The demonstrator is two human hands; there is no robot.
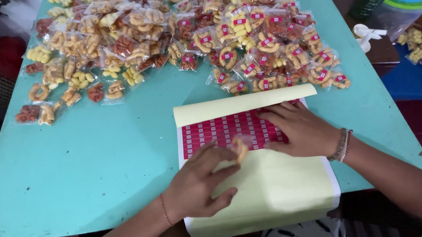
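Both hands work over a turquoise table (89, 163). At twelve o'clock lies a wide heap of bagged snacks (174, 36). At six o'clock sits a sticker sheet (256, 180) with red labels. Right hand (304, 128) rests flat and open on the labels. Left hand (198, 184) pinches a small snack bag (241, 148) at centre.

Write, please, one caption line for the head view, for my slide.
Left hand holds a small snack packet over a red sticker sheet; right hand rests on it.
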